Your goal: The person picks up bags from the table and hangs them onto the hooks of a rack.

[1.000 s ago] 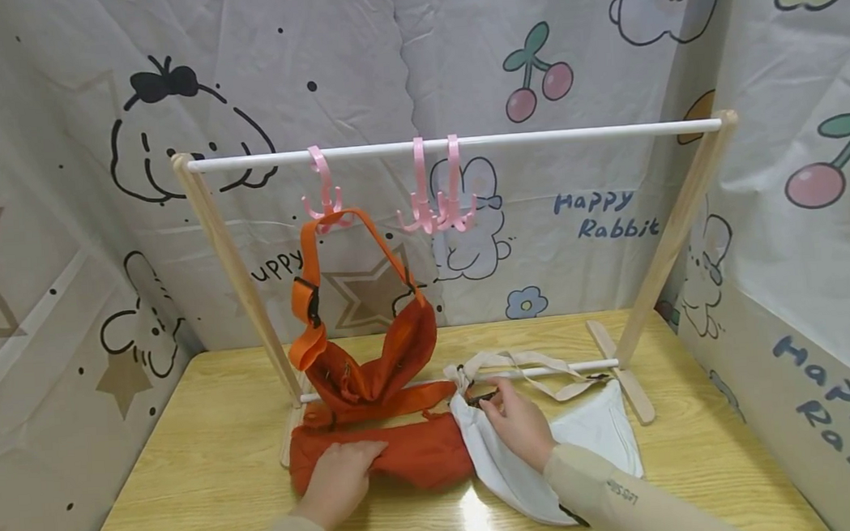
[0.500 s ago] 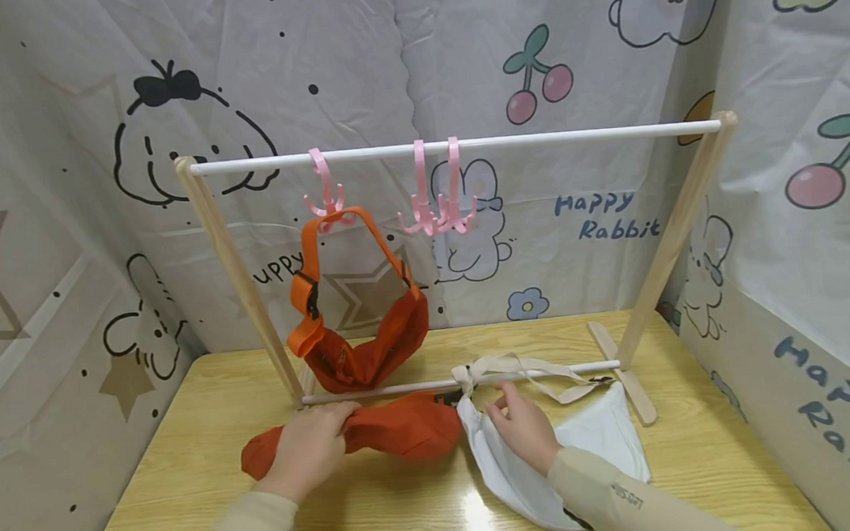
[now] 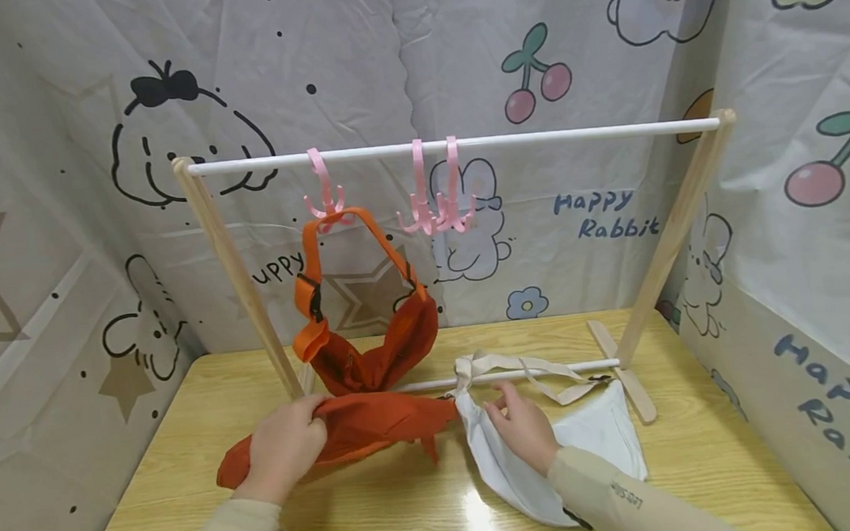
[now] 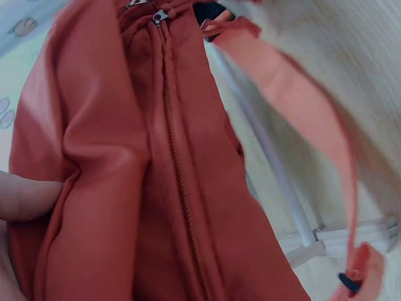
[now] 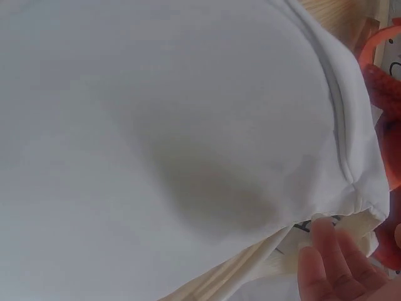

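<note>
Hands were at two bags, we saw: the left hand (image 3: 287, 446) gripped the red bag (image 3: 390, 418), thumb pushed into a fold near its zip (image 4: 178, 169); the right hand (image 3: 526, 430) had loosely bent fingers beside the white bag's (image 3: 604, 441) strap (image 3: 501, 361) and seemed to hold nothing. The red bag was over the desk (image 3: 179, 419), in front of the hung bag (image 3: 410, 331), its right end just beside the white one. We judged the step to be arranging the red bag, and thought the next move called for the right hand to find its strap without dragging the white bag.

Beyond, the hung bag's strap looped over the left pink hook (image 3: 322, 178) under the rail (image 3: 570, 135). We read "Happy Rabbit" on the cloth (image 3: 594, 288), and "uppy" by the left post (image 3: 230, 253). Print on the right sleeve (image 3: 592, 491) was too small for us; we found no brand.
</note>
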Motion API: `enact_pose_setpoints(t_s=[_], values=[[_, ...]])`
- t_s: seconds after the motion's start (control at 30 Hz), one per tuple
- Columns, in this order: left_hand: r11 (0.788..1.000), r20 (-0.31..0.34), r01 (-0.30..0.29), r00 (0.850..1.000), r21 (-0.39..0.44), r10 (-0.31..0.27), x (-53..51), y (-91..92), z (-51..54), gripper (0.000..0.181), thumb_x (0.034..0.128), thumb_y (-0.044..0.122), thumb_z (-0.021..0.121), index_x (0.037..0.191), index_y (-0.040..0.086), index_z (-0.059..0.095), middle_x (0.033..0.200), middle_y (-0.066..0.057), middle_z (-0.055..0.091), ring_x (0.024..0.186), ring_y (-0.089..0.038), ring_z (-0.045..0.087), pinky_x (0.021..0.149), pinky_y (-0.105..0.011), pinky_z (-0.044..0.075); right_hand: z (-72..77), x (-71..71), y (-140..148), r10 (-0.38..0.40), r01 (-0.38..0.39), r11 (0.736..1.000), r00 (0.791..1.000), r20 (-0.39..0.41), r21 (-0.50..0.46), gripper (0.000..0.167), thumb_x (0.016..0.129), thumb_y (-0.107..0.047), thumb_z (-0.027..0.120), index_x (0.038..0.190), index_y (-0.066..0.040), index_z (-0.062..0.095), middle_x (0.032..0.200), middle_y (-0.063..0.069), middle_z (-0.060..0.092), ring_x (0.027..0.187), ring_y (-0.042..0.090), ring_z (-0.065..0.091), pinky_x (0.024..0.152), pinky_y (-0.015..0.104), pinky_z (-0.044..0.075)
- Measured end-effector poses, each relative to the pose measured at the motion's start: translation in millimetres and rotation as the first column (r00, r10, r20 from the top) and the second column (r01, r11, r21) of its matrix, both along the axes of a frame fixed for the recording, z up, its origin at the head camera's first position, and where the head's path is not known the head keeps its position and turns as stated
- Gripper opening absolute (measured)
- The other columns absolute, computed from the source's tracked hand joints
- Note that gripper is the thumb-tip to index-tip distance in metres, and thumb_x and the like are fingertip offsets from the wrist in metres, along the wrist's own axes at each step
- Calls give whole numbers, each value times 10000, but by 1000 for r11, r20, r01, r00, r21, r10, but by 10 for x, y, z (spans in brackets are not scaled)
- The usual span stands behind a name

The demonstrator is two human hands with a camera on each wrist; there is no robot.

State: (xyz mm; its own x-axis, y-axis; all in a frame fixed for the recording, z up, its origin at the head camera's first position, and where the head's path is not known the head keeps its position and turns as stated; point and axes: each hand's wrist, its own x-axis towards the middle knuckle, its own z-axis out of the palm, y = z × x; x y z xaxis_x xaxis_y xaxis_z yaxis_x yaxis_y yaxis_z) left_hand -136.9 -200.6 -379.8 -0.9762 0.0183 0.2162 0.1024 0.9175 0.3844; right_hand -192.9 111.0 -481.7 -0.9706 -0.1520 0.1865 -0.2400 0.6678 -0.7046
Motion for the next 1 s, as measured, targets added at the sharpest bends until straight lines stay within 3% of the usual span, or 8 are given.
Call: enact_pose_setpoints(t_s=[0.1,0.17,0.37,0.53,0.73,0.83,1.0], values=[[998,-7,-50,999,26,51,16,-52,50,347,785,40,501,1030,129,730,815,-82,691,619,-231,568,522,-394,433,-1,9,-5,1,-1,1000,1000,11,-1,331,940,-147,608,1216,24,542,892,105,697,717,211,633,653,384,497],[996,-28,-76,997,46,78,27,-90,82,349,808,55,491,1056,120,726,888,-121,710,670,-276,616,545,-421,456,-1,12,-6,0,0,1000,1000,28,-1,334,946,-151,602,1225,23,541,896,96,696,729,209,637,665,386,500],[972,-124,-136,979,193,161,30,-137,153,299,881,69,496,1066,84,730,954,-168,710,717,-320,626,592,-428,451,21,18,-11,-2,3,1000,998,63,-2,340,956,-158,588,1245,13,533,921,96,694,752,216,650,674,394,504],[951,-193,-131,963,280,190,19,-95,153,260,864,45,538,1025,71,742,930,-167,713,732,-336,635,616,-455,460,40,23,-26,13,-12,1000,998,69,-22,333,959,-148,585,1243,15,528,933,115,696,750,223,651,662,386,505],[933,-235,-113,951,343,201,28,-32,124,242,843,20,548,975,50,748,919,-170,714,752,-350,644,663,-492,478,49,25,-36,14,-13,1000,998,66,-16,344,962,-174,587,1242,18,532,938,114,699,745,211,646,664,379,504],[906,-231,-126,944,405,235,24,-4,114,236,827,15,552,959,30,747,918,-177,712,772,-355,644,680,-468,477,53,24,-38,14,-13,1000,998,68,-13,353,961,-176,588,1245,26,530,942,120,696,745,210,646,666,379,506],[808,-185,-146,936,570,300,-1,42,118,233,812,2,551,940,-11,746,907,-174,710,786,-234,625,686,-287,460,70,11,-49,20,-20,1000,998,68,-7,379,967,-204,591,1260,25,524,965,126,687,752,210,634,674,381,506]])
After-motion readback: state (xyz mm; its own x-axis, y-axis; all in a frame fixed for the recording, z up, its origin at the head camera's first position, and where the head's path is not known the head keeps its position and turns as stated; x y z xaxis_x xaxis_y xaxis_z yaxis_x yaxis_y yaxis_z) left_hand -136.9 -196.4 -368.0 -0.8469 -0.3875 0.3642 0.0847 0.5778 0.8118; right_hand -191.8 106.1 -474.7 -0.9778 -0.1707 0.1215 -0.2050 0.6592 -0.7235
